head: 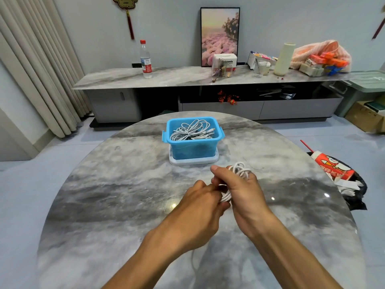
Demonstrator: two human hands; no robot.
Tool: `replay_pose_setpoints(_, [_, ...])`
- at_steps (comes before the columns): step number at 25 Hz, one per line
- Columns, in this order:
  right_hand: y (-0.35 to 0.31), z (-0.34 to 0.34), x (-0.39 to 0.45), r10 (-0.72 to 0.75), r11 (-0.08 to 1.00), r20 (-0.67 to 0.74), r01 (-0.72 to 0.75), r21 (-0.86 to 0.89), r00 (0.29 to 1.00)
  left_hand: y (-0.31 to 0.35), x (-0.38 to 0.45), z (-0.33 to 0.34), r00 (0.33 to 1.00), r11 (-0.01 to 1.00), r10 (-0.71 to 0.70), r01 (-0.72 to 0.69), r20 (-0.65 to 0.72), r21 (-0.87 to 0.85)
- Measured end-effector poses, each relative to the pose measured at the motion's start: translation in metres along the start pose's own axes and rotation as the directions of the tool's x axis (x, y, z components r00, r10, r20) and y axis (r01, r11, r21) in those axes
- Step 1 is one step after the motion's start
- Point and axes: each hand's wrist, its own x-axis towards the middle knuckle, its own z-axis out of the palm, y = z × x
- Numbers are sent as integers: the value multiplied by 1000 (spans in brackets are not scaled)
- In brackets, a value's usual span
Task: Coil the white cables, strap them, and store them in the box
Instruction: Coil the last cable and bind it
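Coiling is underway just in front of the blue box (192,140): white cable (239,171) loops are gripped by the right hand (242,189) and pinched by the left hand (200,202); loops are best kept even and tight before strapping.

The counter (125,195) looks like polished grey marble, glossy with light glints; the box (193,149) is smooth, translucent blue plastic on a pale plastic lid (193,161); the white cables (192,130) show a smooth, rubbery matt skin.
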Motion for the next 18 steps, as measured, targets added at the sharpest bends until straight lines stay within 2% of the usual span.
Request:
replay_pose_setpoints(3, [11,7,1,-57,993,-62,50,-109,996,2,3,5,996,931,-89,78,15,357])
replay_pose_setpoints(4, [13,8,2,-77,988,-65,67,-137,995,4,4,7,993,900,-115,96,17,426])
replay_pose_setpoints(7, [15,10,2,-109,965,-9,104,-242,994,6,0,9,994,882,-106,86,16,463])
replay_pose_setpoints(9, [17,10,1,-135,949,24,136,-283,991,2,-5,9,996,916,-18,50,-84,399])
replay_pose_setpoints(11, [17,9,3,-109,960,2,105,-261,994,-3,-5,11,986,982,6,25,-165,186])
replay_pose_setpoints(13, [15,5,5,-14,983,22,18,-181,1000,-7,-2,10,995,981,-91,81,-51,-178])
replay_pose_setpoints(16, [2,-1,5,57,998,165,-56,-11,985,-8,8,7,976,787,-184,219,119,-576])
replay_pose_setpoints(18, [-8,-10,8,31,999,203,-37,23,979,-4,9,9,958,564,-188,286,216,-775])
